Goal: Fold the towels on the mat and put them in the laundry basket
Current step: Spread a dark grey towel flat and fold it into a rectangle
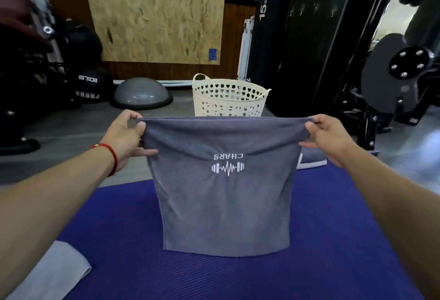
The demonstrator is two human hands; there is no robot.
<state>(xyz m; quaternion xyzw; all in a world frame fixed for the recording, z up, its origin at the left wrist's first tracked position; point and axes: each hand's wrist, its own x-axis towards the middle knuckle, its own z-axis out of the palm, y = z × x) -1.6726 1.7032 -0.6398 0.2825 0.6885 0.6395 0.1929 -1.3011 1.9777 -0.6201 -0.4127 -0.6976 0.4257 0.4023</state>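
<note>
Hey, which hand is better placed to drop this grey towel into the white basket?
Right, marginally. Both hands pinch the grey towel's top corners, but the laundry basket stands slightly right of centre, nearer the right hand than the left hand.

both arms out, L grip (126,133) & R grip (329,136) pinching

Head view, forward-down, close over mat (333,240)

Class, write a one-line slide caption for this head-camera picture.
Both hands, left and right, hold a grey towel up over the blue mat, laundry basket beyond.
</note>
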